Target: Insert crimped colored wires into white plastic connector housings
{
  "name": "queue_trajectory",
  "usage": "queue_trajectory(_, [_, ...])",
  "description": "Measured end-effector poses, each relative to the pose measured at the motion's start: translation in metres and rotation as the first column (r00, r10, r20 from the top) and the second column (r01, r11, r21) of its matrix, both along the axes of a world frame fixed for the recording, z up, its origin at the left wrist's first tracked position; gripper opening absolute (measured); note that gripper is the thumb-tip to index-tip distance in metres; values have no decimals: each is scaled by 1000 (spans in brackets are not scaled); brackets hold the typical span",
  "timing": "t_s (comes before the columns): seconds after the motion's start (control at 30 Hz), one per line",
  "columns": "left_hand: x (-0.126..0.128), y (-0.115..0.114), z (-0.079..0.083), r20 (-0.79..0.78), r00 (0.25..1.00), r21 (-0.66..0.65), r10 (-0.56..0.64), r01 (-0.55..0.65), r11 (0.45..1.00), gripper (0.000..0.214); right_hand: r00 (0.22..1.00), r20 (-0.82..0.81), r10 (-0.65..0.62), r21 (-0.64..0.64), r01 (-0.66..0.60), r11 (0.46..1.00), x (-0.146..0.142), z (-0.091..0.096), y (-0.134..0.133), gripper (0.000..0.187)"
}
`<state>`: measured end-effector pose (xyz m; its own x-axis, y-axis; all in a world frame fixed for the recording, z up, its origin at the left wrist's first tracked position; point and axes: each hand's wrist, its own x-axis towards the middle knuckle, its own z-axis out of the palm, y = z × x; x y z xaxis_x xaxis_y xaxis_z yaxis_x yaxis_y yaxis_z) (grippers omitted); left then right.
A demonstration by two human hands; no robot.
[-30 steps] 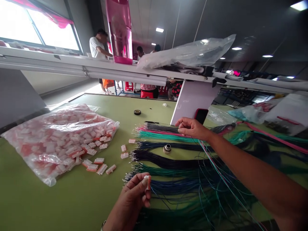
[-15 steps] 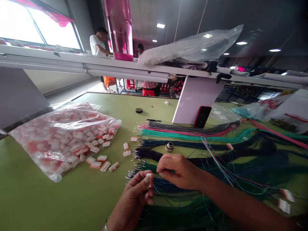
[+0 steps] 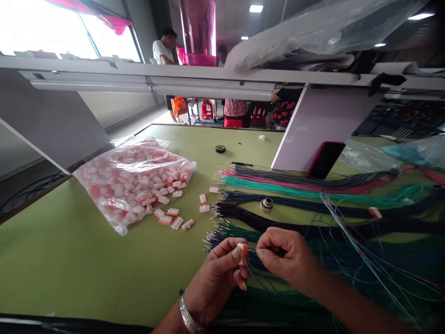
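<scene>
My left hand (image 3: 222, 269) pinches a small orange-and-white connector housing (image 3: 244, 254) between thumb and fingers. A thin blue wire trails from the housing down to the right. Close to its orange side is my right hand (image 3: 287, 255), fingers curled and pressed together on what looks like a wire end (image 3: 252, 251), mostly hidden by the fingertips. Behind the hands lie bundles of wires with metal-tipped ends: dark purple (image 3: 243, 215), green (image 3: 239, 229), blue-black (image 3: 250, 196), teal (image 3: 257, 183) and grey (image 3: 278, 175).
A clear plastic bag (image 3: 118, 176) of connector housings lies left, with several loose housings (image 3: 176, 223) beside it. A tape roll (image 3: 220, 149), metal ring piece (image 3: 266, 204) and phone (image 3: 326, 160) stand farther back. A shelf (image 3: 139, 69) crosses above the green table (image 3: 104, 269).
The view has swung left, so everything appears farther right. Both hands stay close together, the left still gripping the connector housing and the right still pinched beside it.
</scene>
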<state>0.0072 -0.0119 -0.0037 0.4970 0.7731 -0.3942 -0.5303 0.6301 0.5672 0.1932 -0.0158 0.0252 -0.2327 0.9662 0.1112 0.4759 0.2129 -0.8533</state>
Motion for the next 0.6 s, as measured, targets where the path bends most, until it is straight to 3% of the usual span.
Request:
queue_trajectory(0.17, [0, -1, 0, -7, 1000, -3, -12, 12, 1000, 20, 1000, 6, -22, -22, 22, 1000, -1, 1, 0, 14])
queue_trajectory(0.6, [1, -1, -1, -68, 998, 44, -20, 23, 999, 23, 995, 102, 9, 99, -19, 995, -2, 1, -1, 15])
